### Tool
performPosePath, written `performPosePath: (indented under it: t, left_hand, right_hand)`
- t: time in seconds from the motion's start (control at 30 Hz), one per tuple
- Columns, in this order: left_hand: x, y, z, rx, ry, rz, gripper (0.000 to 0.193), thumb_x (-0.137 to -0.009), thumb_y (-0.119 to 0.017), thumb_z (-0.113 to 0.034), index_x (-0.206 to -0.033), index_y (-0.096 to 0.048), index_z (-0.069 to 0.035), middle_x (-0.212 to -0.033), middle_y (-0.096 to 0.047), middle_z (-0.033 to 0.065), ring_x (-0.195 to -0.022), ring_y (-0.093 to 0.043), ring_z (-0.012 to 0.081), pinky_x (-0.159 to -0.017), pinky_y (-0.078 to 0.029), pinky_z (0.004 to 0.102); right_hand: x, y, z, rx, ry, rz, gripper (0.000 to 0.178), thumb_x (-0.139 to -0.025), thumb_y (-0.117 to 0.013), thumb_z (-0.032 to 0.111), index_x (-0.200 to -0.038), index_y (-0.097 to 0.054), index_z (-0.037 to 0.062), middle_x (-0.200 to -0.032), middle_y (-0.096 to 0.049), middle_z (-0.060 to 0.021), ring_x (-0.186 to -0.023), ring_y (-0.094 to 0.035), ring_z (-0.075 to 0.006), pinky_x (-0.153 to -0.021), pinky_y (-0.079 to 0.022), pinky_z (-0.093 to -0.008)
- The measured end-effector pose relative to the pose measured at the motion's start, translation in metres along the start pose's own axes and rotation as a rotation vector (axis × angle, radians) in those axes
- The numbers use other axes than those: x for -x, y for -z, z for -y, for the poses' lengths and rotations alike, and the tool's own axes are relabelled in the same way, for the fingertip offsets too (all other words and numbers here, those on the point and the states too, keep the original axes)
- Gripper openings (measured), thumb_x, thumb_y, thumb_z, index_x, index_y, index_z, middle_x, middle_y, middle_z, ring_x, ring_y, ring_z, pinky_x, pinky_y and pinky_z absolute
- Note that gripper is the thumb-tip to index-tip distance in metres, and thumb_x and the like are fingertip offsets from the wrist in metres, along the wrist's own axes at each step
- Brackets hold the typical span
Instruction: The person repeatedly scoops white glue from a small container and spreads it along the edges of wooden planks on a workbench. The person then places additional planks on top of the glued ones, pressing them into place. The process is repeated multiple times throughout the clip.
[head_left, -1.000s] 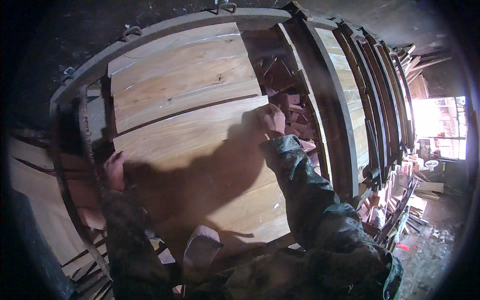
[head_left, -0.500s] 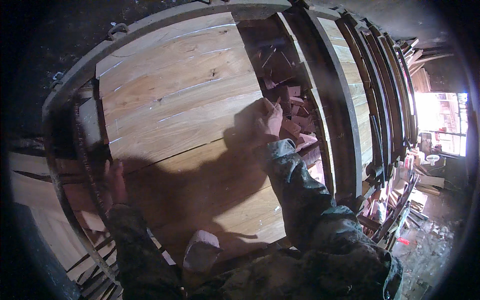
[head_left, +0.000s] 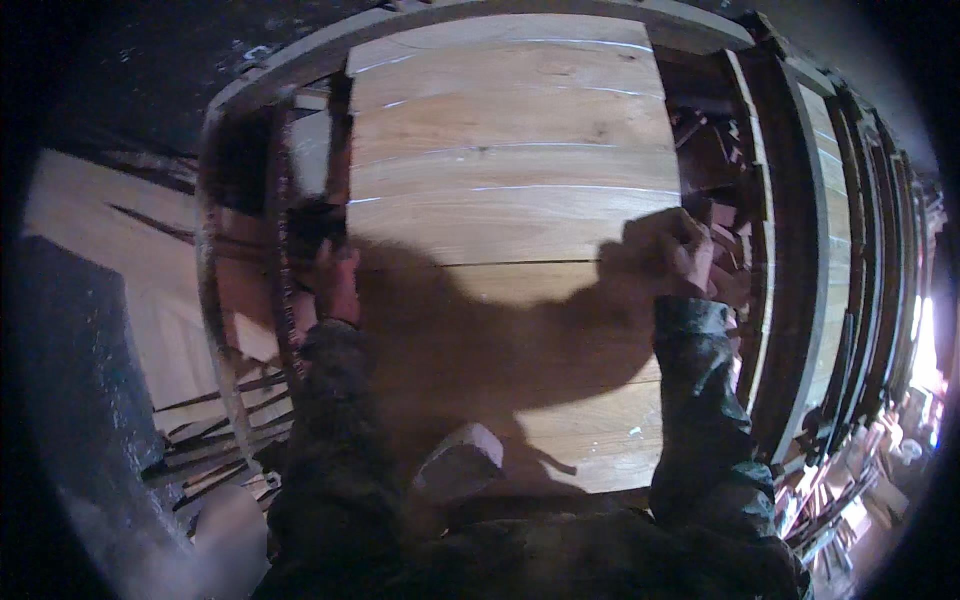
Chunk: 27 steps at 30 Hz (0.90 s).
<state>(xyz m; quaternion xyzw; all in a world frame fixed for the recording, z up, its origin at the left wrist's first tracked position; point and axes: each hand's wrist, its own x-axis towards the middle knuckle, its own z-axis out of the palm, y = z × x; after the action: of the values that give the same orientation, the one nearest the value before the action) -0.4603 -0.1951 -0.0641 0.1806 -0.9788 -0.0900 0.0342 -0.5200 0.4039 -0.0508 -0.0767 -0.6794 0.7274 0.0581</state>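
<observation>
Several pale wooden boards lie edge to edge as a panel in front of me, the lower ones in my shadow. My left hand is at the panel's left end, fingers stretched upward and apart, in dim light. At the opposite end my right hand has its fingers bent over the end of a board, close to a narrow dark gap between two boards. A pale, blocky thing stands at the near side of the panel; its kind I cannot make out.
A curved-looking metal frame surrounds the panel. Dark upright beams stand to the right, with more boards beyond them. Wood offcuts show beside my right hand. Large planks and thin strips lie at left.
The view has swung left, so the panel and both hands appear farther right. Both hands remain at the two ends of the panel, with little visible change in their grip.
</observation>
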Motion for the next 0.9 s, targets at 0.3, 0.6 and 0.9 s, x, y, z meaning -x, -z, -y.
performPosePath:
  t: [0.3,0.6,0.9]
  left_hand:
    - [0.018,0.032,-0.053,0.734,0.363,0.244,0.070,-0.091,-0.068,-0.023,-0.153,-0.041,-0.005,-0.148,-0.051,0.0160,-0.134,-0.047,0.0295,-0.108,-0.042,0.0401]
    - [0.057,0.007,0.009,0.787,0.470,0.566,0.075,-0.089,-0.071,-0.008,-0.155,-0.037,0.001,-0.151,-0.048,0.0148,-0.126,-0.056,0.0250,-0.104,-0.046,0.0369]
    - [0.089,0.058,-0.028,1.023,0.240,0.165,0.058,-0.088,-0.071,-0.002,-0.144,-0.054,0.000,-0.130,-0.066,0.0104,-0.118,-0.060,0.0173,-0.100,-0.050,0.0325]
  right_hand:
    - [0.001,0.032,0.035,0.186,-0.246,0.001,0.021,-0.087,-0.067,0.021,-0.102,-0.071,0.0064,-0.090,-0.064,0.0007,-0.082,-0.061,-0.0146,-0.076,-0.051,-0.0331]
    - [0.073,0.109,-0.077,0.476,-0.115,-0.193,0.024,-0.096,-0.062,0.024,-0.104,-0.073,0.0043,-0.093,-0.070,-0.0056,-0.090,-0.065,-0.0195,-0.083,-0.051,-0.0362]
    - [0.099,0.064,0.039,0.386,-0.166,-0.193,0.027,-0.092,-0.064,0.015,-0.111,-0.071,-0.0029,-0.100,-0.071,-0.0088,-0.092,-0.064,-0.0179,-0.084,-0.051,-0.0329]
